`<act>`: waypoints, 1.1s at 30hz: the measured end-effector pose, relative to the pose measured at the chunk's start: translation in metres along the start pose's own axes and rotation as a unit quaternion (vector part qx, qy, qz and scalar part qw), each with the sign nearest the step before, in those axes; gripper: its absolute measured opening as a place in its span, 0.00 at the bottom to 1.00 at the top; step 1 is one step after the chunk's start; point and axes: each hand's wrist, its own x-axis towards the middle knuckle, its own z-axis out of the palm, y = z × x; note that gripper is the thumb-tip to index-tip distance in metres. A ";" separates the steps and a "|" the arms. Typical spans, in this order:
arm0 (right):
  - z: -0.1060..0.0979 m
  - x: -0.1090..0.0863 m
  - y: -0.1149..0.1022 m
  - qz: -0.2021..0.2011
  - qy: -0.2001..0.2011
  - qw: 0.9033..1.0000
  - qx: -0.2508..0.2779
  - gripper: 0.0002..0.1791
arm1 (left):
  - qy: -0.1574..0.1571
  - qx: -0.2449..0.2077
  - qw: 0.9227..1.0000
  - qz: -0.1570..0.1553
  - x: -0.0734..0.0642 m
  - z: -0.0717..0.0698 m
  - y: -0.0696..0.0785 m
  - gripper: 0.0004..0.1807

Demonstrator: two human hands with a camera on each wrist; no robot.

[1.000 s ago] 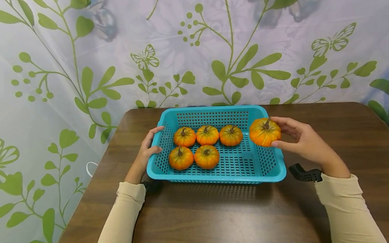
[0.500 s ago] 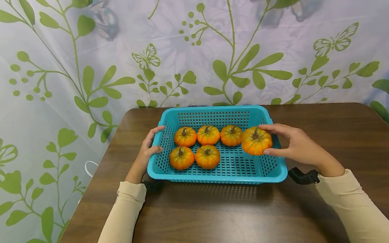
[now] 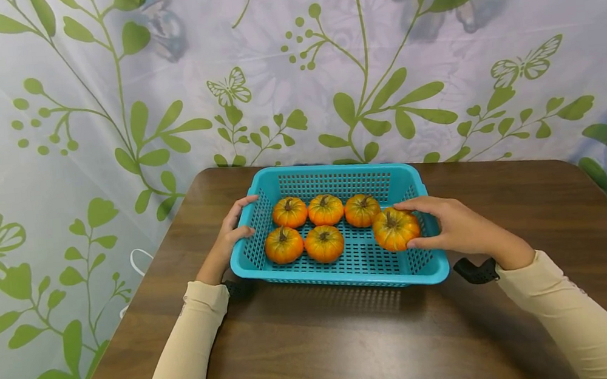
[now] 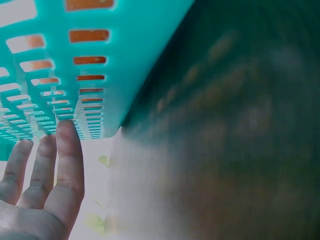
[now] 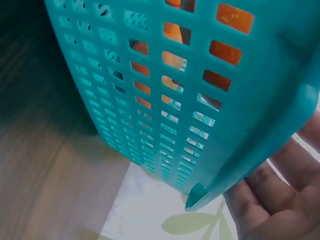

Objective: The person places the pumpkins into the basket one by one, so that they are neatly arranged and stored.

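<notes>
Since a second ago, my right hand (image 3: 458,229) has carried the sixth small orange pumpkin (image 3: 395,229) from above the basket's right rim down into the teal plastic basket (image 3: 345,280), where it now sits low at the right end of the front row, beside the right wall. Whether it rests on the floor of the basket I cannot tell. Five other mini pumpkins (image 3: 325,209) already lie inside on the perforated floor, three in the back row and two in the front, each with its brown stem pointing up. My right fingers and thumb are curled round the sixth pumpkin, fingers over its top and thumb below. My left hand (image 3: 229,236) grips the basket's left rim, thumb over the edge and fingers (image 4: 67,160) straight along the outer wall. The basket stands on a dark brown wooden table (image 3: 324,352) in front of a pale curtain (image 3: 79,83) printed with green leaves and butterflies. Both wrist views are very close and blurred: they show only slotted teal wall with orange glimpsed through the holes, and part of each palm. A black wrist strap (image 3: 476,271) shows at my right cuff.
</notes>
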 end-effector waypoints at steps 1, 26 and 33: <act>-0.001 0.001 -0.001 0.000 -0.008 1.000 -0.003 0.37 | 0.000 0.001 1.000 0.000 0.000 0.000 0.000 0.42; 0.007 0.044 -0.007 -0.011 -0.200 0.978 -0.066 0.34 | -0.005 -0.003 1.000 -0.006 0.000 0.000 0.000 0.43; 0.018 0.047 -0.007 -0.024 -0.178 0.977 -0.114 0.35 | 0.002 -0.003 1.000 0.006 0.002 -0.002 -0.002 0.42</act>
